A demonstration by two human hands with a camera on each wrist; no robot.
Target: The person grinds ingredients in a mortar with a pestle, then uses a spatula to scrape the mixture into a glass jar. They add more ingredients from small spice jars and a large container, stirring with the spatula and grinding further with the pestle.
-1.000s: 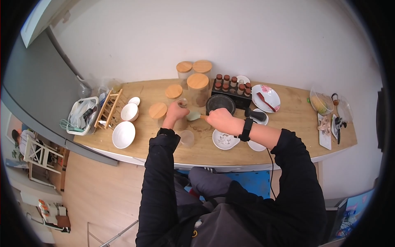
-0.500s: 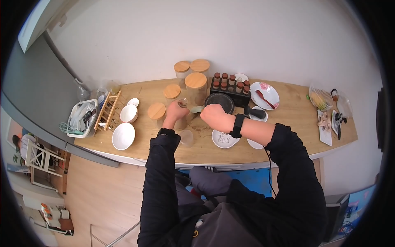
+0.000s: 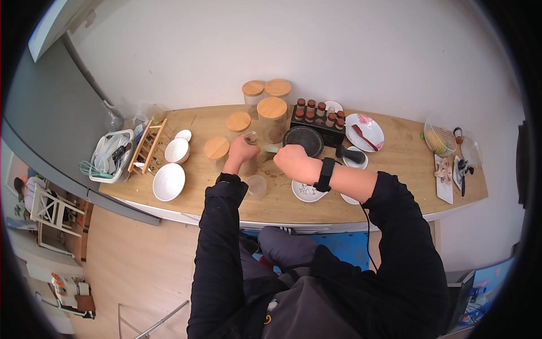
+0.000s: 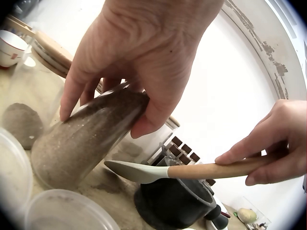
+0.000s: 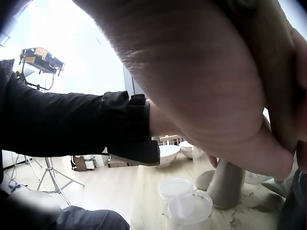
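My left hand (image 3: 243, 155) grips the upper part of a tall clear jar (image 4: 86, 139) holding grey-brown powder. Its mouth shows just beyond the fingers in the head view, and its base is at the tabletop. My right hand (image 3: 296, 163) holds a spatula (image 4: 144, 172) by its wooden handle, thumb and fingers pinching it in the left wrist view. The pale green, scooped head points at the jar, its tip beside the jar's side. Behind the spatula stands a black mortar (image 3: 303, 140). Dark powder is scattered on the wooden table (image 3: 220, 198) around the jar's foot.
Wooden-lidded jars (image 3: 272, 107) stand at the back, beside a black rack of spice bottles (image 3: 318, 125). A clear cup (image 3: 257, 186) is near the front. White bowls (image 3: 169, 182) lie left; a black pestle (image 3: 351, 155) and flowered plate (image 3: 372, 127) lie right.
My right hand has shifted slightly left and turned, bringing the spatula nearer the jar; its handle is now hidden in the head view. The left hand keeps its grip.
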